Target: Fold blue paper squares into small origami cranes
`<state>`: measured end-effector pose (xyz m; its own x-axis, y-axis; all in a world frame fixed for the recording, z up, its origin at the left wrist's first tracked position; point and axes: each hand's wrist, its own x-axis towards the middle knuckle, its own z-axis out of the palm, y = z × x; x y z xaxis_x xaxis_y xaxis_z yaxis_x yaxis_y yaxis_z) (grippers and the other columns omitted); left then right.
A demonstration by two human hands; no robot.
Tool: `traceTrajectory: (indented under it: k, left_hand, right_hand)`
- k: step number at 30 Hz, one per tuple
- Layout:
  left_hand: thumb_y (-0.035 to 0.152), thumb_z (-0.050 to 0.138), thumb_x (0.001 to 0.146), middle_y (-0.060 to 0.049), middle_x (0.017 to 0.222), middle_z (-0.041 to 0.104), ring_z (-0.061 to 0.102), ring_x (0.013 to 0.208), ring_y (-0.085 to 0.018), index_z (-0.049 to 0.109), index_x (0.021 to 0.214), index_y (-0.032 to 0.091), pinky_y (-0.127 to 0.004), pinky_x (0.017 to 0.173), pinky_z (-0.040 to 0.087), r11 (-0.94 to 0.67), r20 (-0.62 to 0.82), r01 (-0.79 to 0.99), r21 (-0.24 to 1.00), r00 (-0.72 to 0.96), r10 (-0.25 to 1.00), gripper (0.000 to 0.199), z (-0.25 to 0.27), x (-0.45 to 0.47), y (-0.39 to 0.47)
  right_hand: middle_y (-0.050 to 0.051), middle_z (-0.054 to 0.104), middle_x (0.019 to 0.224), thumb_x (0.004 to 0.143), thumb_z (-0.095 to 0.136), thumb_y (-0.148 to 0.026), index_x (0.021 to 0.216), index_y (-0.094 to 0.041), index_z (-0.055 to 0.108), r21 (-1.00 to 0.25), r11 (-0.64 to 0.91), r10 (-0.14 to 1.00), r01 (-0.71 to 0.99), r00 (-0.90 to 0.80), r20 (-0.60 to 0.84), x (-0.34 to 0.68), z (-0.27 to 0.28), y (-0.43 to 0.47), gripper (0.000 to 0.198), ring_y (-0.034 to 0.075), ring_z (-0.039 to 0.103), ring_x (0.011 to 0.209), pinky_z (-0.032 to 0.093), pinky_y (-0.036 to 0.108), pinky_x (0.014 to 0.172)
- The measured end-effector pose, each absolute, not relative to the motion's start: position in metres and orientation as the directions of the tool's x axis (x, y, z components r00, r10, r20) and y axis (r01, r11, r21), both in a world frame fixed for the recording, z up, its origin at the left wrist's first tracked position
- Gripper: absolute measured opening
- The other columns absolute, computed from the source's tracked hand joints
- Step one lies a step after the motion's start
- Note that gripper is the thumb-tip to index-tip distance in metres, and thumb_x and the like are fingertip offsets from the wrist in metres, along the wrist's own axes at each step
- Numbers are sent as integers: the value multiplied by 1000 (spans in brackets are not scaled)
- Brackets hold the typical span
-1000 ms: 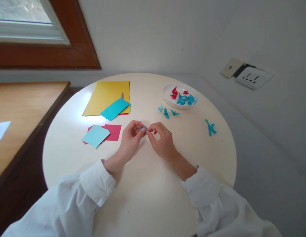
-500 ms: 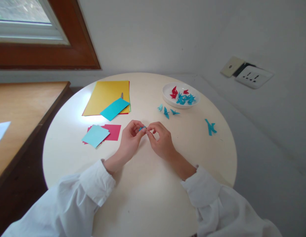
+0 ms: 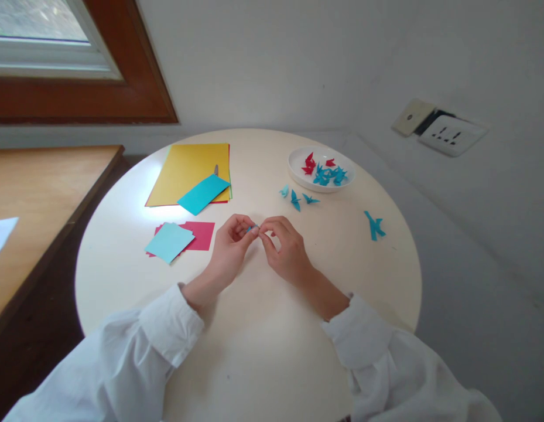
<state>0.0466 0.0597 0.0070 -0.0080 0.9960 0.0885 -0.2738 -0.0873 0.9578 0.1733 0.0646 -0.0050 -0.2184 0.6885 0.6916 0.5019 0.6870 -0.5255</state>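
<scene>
Between my fingertips is a small piece of folded blue paper, mostly hidden. My left hand pinches it between thumb and fingers. Thumb and forefinger of my right hand are pinched together at its right end, touching the left thumb tip. Just beyond the hands, several small folded paper cranes lie on the table: a pale one and two blue ones, a left one and a right one. A white dish behind them holds red and blue cranes.
Pale blue square paper lies over pink sheets on the left. Farther back, a blue rectangle overlaps yellow sheets, with a scissors-like tip showing. Blue paper scraps lie right on the round white table.
Both hands keep their pinch on the blue paper; the right fingertips have shifted very slightly. Nothing else on the table has moved.
</scene>
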Motion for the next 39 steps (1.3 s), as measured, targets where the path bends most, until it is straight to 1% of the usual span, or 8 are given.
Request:
traceTrajectory:
  k: [6, 15, 18, 23, 26, 30, 33, 39]
  left_hand:
    - [27, 75, 60, 6, 65, 53, 51, 64, -8, 51, 72, 19, -21, 62, 40, 85, -47, -440, 894, 95, 994, 28, 13, 44, 58]
    - [22, 75, 61, 6, 64, 59, 57, 68, -8, 51, 75, 20, -23, 74, 42, 136, -52, -530, 837, 171, 984, 28, 13, 41, 60]
    - [23, 76, 60, 5, 64, 59, 58, 69, -9, 52, 75, 20, -24, 74, 43, 152, -75, -536, 830, 162, 984, 29, 13, 41, 61]
    - [23, 78, 59, 1, 76, 64, 59, 75, -11, 56, 78, 18, -25, 74, 44, 200, -94, -590, 782, 207, 974, 30, 13, 41, 62]
    - [22, 76, 62, -1, 81, 66, 60, 77, -12, 57, 77, 18, -27, 77, 46, 222, -89, -606, 764, 242, 966, 26, 13, 42, 61]
    - [21, 73, 67, -4, 95, 67, 61, 87, -15, 59, 81, 17, -30, 85, 44, 224, -80, -611, 759, 254, 964, 20, 13, 42, 60]
    - [21, 70, 70, -7, 106, 65, 60, 94, -17, 62, 86, 16, -31, 88, 44, 202, -70, -567, 798, 246, 967, 19, 13, 43, 58]
    - [23, 66, 73, -7, 99, 67, 61, 90, -18, 63, 87, 17, -32, 83, 47, 19, 24, -388, 921, 107, 994, 17, 9, 45, 60]
  right_hand:
    - [5, 60, 81, 80, 48, -11, 82, -21, 52, -487, 726, 639, 486, -215, 738, 177, 1, 60, 11, 18, 57, 82, 49, 33, 70]
    - [4, 59, 76, 79, 49, -10, 79, -20, 52, -546, 695, 668, 469, -140, 731, 178, 5, 58, 10, 15, 56, 73, 46, 28, 59]
    - [2, 59, 73, 79, 50, -13, 76, -20, 52, -615, 653, 722, 442, -116, 682, 177, 2, 59, 7, 14, 55, 69, 46, 27, 58]
    - [1, 61, 74, 79, 54, -21, 80, -19, 54, -802, 516, 856, 301, -133, 500, 173, -5, 60, 2, 12, 57, 66, 47, 24, 57]
    - [0, 61, 73, 78, 56, -23, 81, -19, 54, -836, 479, 878, 267, -151, 455, 171, -7, 61, 5, 11, 57, 64, 47, 23, 58]
    - [0, 61, 73, 79, 54, -23, 78, -20, 53, -823, 481, 876, 301, -145, 460, 172, -5, 62, 3, 11, 56, 63, 46, 24, 60]
    - [0, 61, 72, 78, 54, -24, 76, -20, 53, -826, 472, 881, 309, -146, 449, 172, -4, 61, 4, 11, 56, 64, 47, 25, 60]
    - [2, 61, 77, 78, 55, -31, 78, -20, 53, -862, 433, 900, 263, -182, 397, 172, -3, 60, 11, 14, 59, 71, 49, 27, 63]
